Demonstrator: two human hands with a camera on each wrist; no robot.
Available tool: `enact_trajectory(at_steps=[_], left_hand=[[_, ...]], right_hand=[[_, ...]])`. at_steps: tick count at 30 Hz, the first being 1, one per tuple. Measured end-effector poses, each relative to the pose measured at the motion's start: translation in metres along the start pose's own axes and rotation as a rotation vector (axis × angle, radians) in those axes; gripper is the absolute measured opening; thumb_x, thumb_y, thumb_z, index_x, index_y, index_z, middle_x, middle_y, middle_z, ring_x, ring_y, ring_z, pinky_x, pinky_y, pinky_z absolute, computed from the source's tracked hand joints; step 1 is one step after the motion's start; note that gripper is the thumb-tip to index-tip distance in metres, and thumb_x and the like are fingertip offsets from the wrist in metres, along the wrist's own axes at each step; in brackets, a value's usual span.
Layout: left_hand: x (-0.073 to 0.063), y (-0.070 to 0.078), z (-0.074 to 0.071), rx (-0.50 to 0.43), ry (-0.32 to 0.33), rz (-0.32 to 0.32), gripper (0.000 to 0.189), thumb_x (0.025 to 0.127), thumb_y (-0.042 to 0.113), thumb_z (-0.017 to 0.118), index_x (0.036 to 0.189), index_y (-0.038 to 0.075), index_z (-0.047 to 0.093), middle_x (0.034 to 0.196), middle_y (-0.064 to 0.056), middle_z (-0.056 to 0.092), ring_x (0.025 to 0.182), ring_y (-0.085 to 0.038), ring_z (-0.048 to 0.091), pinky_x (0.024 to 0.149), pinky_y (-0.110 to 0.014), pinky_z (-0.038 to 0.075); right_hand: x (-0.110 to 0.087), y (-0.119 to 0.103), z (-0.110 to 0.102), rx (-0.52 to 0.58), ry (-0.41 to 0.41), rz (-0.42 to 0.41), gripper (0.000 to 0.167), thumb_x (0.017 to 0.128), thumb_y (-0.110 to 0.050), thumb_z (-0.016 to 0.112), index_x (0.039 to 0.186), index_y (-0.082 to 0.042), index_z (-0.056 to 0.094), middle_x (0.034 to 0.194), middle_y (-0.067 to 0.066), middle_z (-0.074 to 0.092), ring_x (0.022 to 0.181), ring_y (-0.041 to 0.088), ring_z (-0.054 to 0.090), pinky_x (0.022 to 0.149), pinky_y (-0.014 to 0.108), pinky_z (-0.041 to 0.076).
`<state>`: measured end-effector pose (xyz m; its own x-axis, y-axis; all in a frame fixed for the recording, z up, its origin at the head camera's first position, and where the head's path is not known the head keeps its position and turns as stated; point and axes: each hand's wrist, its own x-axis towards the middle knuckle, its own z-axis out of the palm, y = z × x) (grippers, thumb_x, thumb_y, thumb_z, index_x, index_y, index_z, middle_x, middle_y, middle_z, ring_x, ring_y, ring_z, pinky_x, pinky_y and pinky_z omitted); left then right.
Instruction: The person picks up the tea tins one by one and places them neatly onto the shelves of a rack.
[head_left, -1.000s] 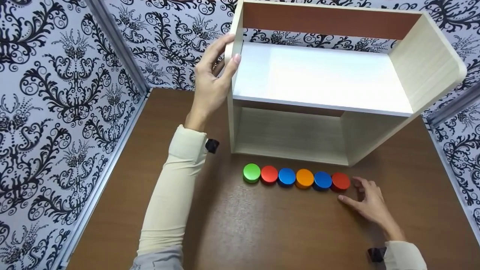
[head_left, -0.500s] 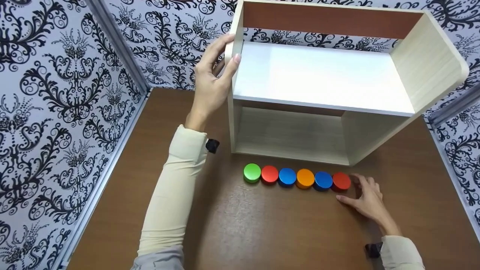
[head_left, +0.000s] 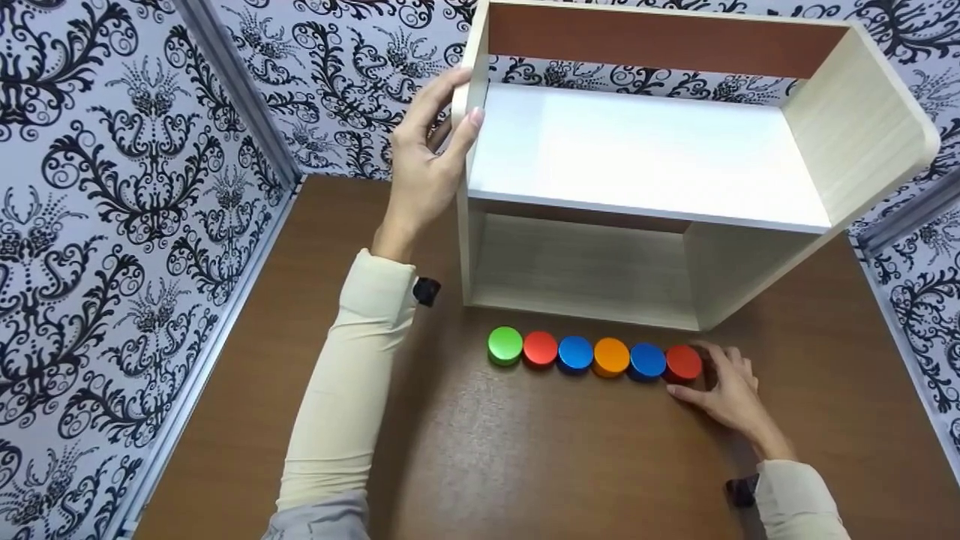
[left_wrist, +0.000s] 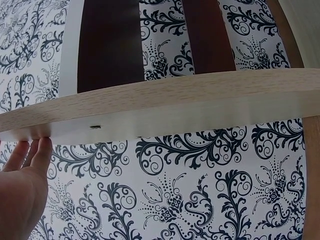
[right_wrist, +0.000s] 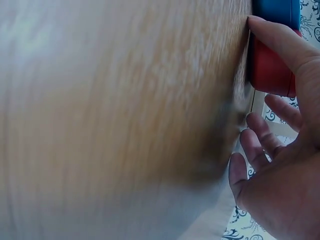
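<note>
My left hand (head_left: 427, 165) grips the left side panel (head_left: 471, 97) of a pale wooden shelf unit, thumb at its front edge. In the left wrist view its fingers (left_wrist: 42, 152) touch the panel's outer face. My right hand (head_left: 731, 390) is at the right end of a row of short coloured cylinders. Its thumb and index finger lie either side of the end red cylinder (head_left: 683, 363), not clearly squeezing it. Leftward from there stand a blue cylinder (head_left: 646, 361), an orange one (head_left: 611, 357), another blue (head_left: 575, 354), another red (head_left: 540, 349) and a green one (head_left: 505, 345).
The shelf unit has a white middle shelf (head_left: 645, 157) and a wooden bottom board (head_left: 585, 262). It stands on a brown table (head_left: 540, 465), just behind the row. Patterned walls (head_left: 150, 225) enclose the table at the left, back and right.
My right hand has moved slightly left and away from me, its thumb and index finger coming further around the end red cylinder. The left hand keeps its hold, and the row looks unmoved.
</note>
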<state>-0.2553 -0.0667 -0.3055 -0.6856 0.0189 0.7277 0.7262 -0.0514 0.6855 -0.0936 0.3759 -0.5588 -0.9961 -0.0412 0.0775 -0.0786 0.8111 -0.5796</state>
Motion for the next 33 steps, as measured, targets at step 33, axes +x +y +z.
enact_trajectory(at_steps=[33], left_hand=[[0.0001,-0.0024,0.0009,-0.026,0.010,0.013,0.039,0.098,0.002,0.063,0.135,-0.009,0.056,0.139,-0.022,0.052,0.121,-0.029,0.056,0.107,-0.034,0.052]], right_hand=[[0.0028,-0.0071,0.0086,0.057,0.042,-0.050,0.067,0.074,-0.021,0.092,0.130,-0.001,0.059,0.116,0.026,0.052,0.104,0.039,0.040,0.076,0.047,0.027]])
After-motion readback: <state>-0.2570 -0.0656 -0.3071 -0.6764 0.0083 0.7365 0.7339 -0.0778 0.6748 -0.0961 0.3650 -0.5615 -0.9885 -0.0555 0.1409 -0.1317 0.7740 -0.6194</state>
